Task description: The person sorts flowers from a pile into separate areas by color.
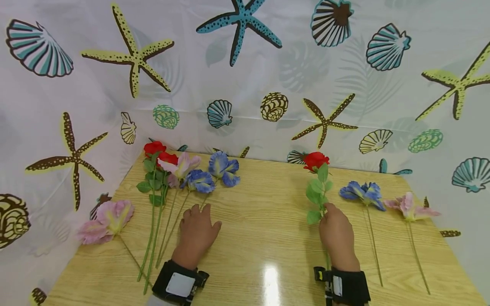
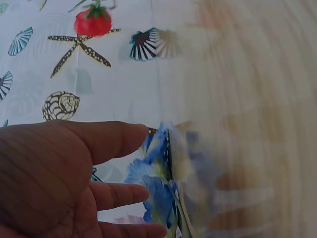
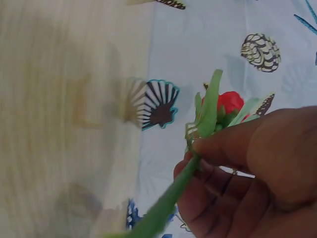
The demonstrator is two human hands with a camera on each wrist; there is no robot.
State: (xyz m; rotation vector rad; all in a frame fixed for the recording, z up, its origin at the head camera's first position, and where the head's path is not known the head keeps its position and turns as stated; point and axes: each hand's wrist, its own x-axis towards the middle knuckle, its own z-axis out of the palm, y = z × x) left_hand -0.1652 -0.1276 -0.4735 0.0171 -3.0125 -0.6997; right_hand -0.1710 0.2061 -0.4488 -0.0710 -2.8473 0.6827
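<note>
My right hand (image 1: 337,233) pinches the green stem of a red rose (image 1: 316,160) between thumb and fingers, just below its leaves. In the right wrist view the rose's stem (image 3: 171,196) passes through the fingertips, with the red bloom (image 3: 230,101) behind the thumb. My left hand (image 1: 196,233) has its fingers spread and holds nothing. It is close over the lower stems of two blue flowers (image 1: 200,182). In the left wrist view, blue petals (image 2: 158,191) show just past the fingertips.
Left of the blue flowers lie a pink flower (image 1: 179,166) and two red roses (image 1: 155,148). Another pink flower (image 1: 111,219) lies at the far left. On the right are a blue flower (image 1: 363,193) and a pink flower (image 1: 411,208). A shell-printed cloth (image 1: 245,85) hangs behind the wooden table (image 1: 264,204).
</note>
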